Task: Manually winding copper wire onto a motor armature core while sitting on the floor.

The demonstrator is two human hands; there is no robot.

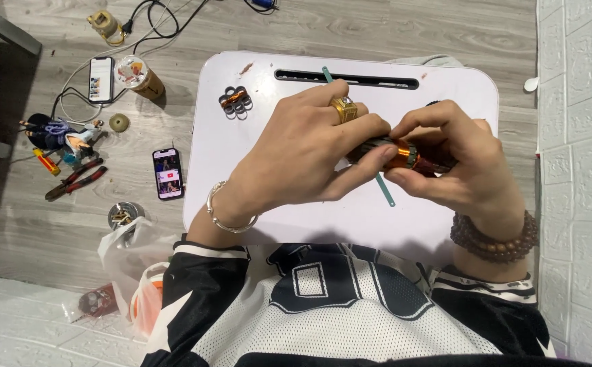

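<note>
Both hands meet over the middle of a small white desk (268,204), holding one dark rod-shaped piece with an orange band (399,155) between them, lifted just above the desk top; the left hand (309,153), with a gold ring and a silver bracelet at the wrist, wraps the rod's left end, its fingers (364,170) pressed together along the shaft; the right hand (455,160), with a brown bead bracelet at the wrist, pinches the right end between thumb and curled fingers, just beside the orange band. Under the hands a thin teal strip (384,190) lies on the desk, running up toward a long dark slot (296,75) near the far edge; a small cluster of metal rings with an orange part (235,102) sits well apart, at the desk's upper left. On the wooden floor to the left lie a phone with a lit screen (168,174), red-handled pliers (75,180) and a second phone (101,78).
</note>
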